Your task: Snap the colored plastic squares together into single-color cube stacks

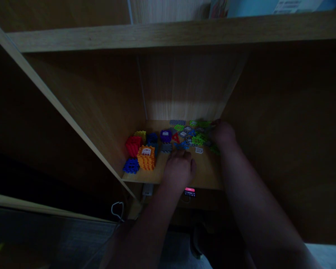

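My left hand [178, 170] rests knuckles-up on the low wooden shelf [204, 175], fingers curled under, just right of an orange block cube [146, 157]. What it holds, if anything, is hidden. My right hand [223, 135] reaches into the back right of the shelf, fingers bent down onto a pile of loose green, blue and grey interlocking pieces [194, 135]. Its fingertips are hidden in the dark. A red cube [133, 145], a blue piece [131, 166], a purple cube [165, 136] and a yellow piece [140, 134] stand to the left.
The shelf is a deep wooden compartment with side walls [86, 108] close on the left and right and a board [168, 31] overhead. A white plug [147, 189] and cable hang below the front edge, next to a small lit pink display [189, 191].
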### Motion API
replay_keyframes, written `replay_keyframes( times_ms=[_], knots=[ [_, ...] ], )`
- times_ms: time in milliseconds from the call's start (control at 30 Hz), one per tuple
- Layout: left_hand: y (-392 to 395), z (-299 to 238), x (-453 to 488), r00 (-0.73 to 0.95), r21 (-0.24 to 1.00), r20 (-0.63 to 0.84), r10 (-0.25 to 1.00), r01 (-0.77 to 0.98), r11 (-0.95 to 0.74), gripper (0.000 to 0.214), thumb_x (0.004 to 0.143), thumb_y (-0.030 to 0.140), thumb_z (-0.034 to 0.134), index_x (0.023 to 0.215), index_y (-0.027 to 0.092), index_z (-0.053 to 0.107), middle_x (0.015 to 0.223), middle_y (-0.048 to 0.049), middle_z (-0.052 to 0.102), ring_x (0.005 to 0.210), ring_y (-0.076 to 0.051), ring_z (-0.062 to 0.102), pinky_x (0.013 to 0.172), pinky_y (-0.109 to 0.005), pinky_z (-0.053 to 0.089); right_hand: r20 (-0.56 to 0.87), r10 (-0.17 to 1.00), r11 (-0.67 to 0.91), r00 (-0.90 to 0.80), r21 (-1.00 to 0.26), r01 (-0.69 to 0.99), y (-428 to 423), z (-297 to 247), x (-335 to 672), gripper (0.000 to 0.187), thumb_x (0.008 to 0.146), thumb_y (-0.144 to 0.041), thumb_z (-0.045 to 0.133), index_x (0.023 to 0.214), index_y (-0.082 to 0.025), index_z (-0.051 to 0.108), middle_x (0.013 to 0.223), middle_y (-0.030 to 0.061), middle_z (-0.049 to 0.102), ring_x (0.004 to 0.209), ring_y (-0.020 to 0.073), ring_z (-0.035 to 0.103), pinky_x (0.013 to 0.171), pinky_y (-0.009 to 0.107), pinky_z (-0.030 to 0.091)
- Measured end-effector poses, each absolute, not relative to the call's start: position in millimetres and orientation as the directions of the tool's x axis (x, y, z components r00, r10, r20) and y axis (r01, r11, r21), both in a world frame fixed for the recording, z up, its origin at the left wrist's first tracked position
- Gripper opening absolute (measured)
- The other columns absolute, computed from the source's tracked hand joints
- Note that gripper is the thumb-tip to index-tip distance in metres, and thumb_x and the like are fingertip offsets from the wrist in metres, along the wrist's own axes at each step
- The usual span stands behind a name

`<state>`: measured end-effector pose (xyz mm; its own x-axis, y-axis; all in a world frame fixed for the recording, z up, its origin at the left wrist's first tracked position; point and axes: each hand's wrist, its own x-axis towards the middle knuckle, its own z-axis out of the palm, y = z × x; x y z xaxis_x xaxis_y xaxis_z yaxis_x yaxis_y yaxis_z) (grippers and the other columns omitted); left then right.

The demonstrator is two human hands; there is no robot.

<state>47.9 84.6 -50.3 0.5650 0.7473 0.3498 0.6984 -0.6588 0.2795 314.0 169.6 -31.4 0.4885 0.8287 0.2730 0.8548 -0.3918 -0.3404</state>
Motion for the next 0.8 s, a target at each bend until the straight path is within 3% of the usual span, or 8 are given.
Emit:
replay_keyframes(
  times_ms=[100, 233, 333, 500, 600, 800],
  knots=[
    [84.8, -50.6, 48.1, 0.555, 0.290, 0.361, 0.749, 0.697, -0.656, 0.016, 0.105, 0.027, 0.058, 0.106, 0.017, 0.070, 0.112, -0.0115, 0.072, 0.112, -0.029, 0.066, 0.105, -0.043, 0.054, 0.314, 0.796, -0.242, 0.517, -0.617, 0.748, 172.6, -28.1, 306.5, 0.027, 0.088, -0.030, 0.076, 0.112, -0.019, 0.075, 0.112, 0.0130, 0.080, 0.101, 0.0284, 0.076, 0.089, 0.038, 0.060],
    [85.0, -52.7, 48.3, 0.526, 0.330, 0.389, 0.756, 0.687, -0.648, 0.019, 0.105, 0.026, 0.057, 0.115, 0.016, 0.069, 0.118, -0.0131, 0.070, 0.115, -0.029, 0.065, 0.107, -0.043, 0.054, 0.254, 0.901, 0.100, 0.351, -0.910, 0.402, 176.2, -29.5, 285.7, 0.037, 0.080, -0.044, 0.087, 0.105, -0.022, 0.069, 0.109, 0.0079, 0.079, 0.086, 0.0213, 0.075, 0.080, 0.035, 0.063],
    [84.7, -54.8, 48.3, 0.501, 0.357, 0.416, 0.759, 0.677, -0.643, 0.031, 0.104, 0.025, 0.058, 0.133, 0.015, 0.064, 0.132, -0.0156, 0.067, 0.125, -0.031, 0.063, 0.111, -0.045, 0.054, 0.227, 0.958, 0.185, 0.173, -0.956, 0.229, 174.6, -30.6, 270.5, 0.048, 0.070, -0.050, 0.095, 0.102, -0.024, 0.069, 0.101, 0.0049, 0.078, 0.086, 0.0204, 0.073, 0.081, 0.035, 0.064],
    [86.0, -60.2, 49.5, 0.457, 0.398, 0.474, 0.752, 0.651, -0.646, 0.056, 0.104, 0.024, 0.059, 0.158, 0.015, 0.046, 0.162, -0.0211, 0.050, 0.150, -0.035, 0.051, 0.121, -0.052, 0.049, 0.139, 0.990, 0.139, -0.004, -0.985, 0.102, 169.9, -29.1, 260.0, 0.049, 0.063, -0.045, 0.101, 0.093, -0.025, 0.068, 0.090, 0.0000, 0.077, 0.083, 0.0182, 0.072, 0.083, 0.036, 0.064],
    [88.4, -64.5, 50.7, 0.447, 0.405, 0.513, 0.733, 0.627, -0.665, 0.057, 0.107, 0.020, 0.050, 0.163, 0.014, 0.039, 0.165, -0.0226, 0.048, 0.155, -0.034, 0.046, 0.125, -0.055, 0.046, 0.088, 0.992, 0.096, -0.089, -0.992, 0.086, 167.2, -27.2, 259.4, 0.049, 0.063, -0.040, 0.102, 0.094, -0.024, 0.067, 0.090, -0.0002, 0.078, 0.080, 0.0169, 0.072, 0.079, 0.033, 0.063],
    [93.0, -69.9, 52.1, 0.438, 0.408, 0.554, 0.708, 0.598, -0.690, 0.061, 0.107, 0.014, 0.043, 0.167, 0.010, 0.031, 0.166, -0.0244, 0.048, 0.159, -0.033, 0.043, 0.127, -0.053, 0.045, 0.060, 0.967, 0.086, -0.247, -0.991, 0.098, 159.8, -23.5, 259.8, 0.055, 0.069, -0.033, 0.100, 0.115, -0.026, 0.071, 0.099, 0.0002, 0.080, 0.080, 0.0151, 0.073, 0.073, 0.029, 0.061]
  ],
)
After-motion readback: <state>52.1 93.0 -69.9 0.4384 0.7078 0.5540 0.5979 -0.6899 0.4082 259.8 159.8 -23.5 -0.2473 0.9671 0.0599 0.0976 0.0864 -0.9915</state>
